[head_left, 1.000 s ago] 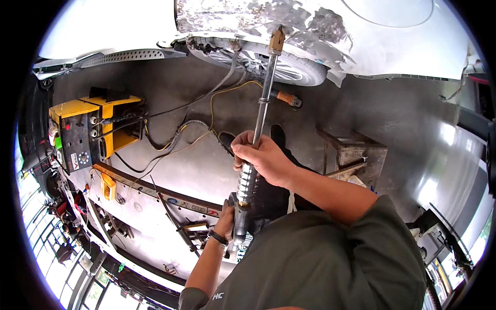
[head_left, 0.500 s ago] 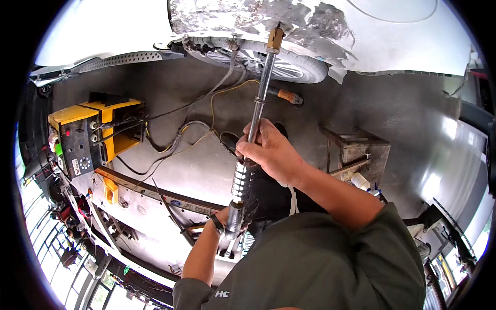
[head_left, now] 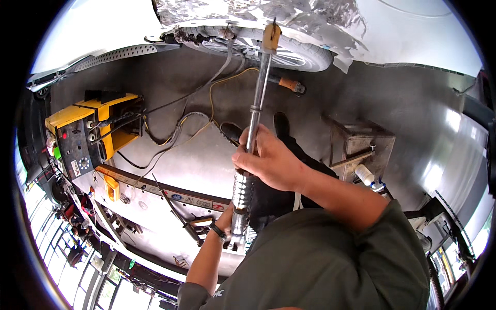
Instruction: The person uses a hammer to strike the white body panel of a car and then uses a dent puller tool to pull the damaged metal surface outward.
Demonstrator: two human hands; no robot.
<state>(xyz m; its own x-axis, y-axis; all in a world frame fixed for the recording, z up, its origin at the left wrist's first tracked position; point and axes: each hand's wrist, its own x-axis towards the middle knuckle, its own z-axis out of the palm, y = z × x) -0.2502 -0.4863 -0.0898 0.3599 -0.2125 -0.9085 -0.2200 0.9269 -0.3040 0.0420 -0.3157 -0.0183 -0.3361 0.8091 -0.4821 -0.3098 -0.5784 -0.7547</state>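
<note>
My right hand (head_left: pixel 266 161) grips a long pulling tool at its steel rod (head_left: pixel 256 98), just above a coiled spring (head_left: pixel 242 188). My left hand (head_left: pixel 224 221) holds the lower end of this tool, its fingers partly hidden behind the barrel. At the rod's far end a brass-coloured head (head_left: pixel 272 37) with a thin spike sits against or just before a white car panel (head_left: pixel 320 15), scraped to bare grey metal. Below that panel is a wheel (head_left: pixel 310 59), with a grey cable clamped near the panel's edge. An orange-bodied power tool (head_left: pixel 289 85) lies on the floor behind the rod.
A yellow machine (head_left: pixel 72 116) with cables trailing across the floor (head_left: pixel 196 160) stands at left, beside a long metal beam (head_left: pixel 155 187). At right are a worn metal stool (head_left: pixel 364 144) and a white bottle (head_left: pixel 364 174). Tools and vehicle parts crowd both outer edges.
The view has shifted, putting the panel and brass head higher in the picture. My right hand and the spring section sit a little lower. Both hands keep hold of the tool.
</note>
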